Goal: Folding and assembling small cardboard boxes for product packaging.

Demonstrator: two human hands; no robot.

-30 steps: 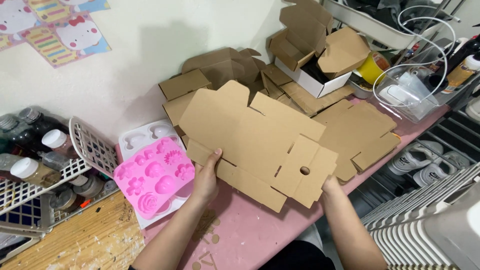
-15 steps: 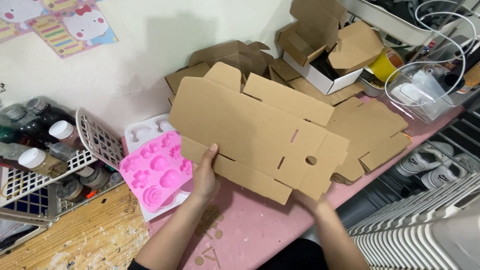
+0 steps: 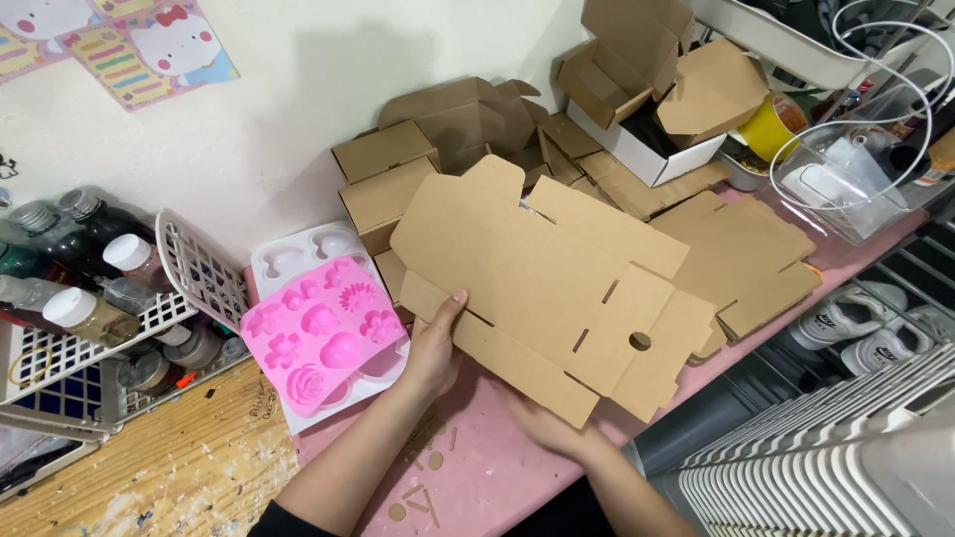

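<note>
I hold a flat cardboard box blank (image 3: 557,288) over the pink table (image 3: 487,477)

My left hand (image 3: 433,348) pinches its near-left edge; my right hand (image 3: 542,430) grips underneath, fingers hidden. Pink mould (image 3: 318,333) crowds left, stacked blanks (image 3: 746,259) right. Since before, the blank has shifted slightly right

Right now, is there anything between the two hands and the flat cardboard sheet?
No. The left hand grips the flat cardboard box blank at its near edge, and the right hand supports it from below, partly hidden.
</note>
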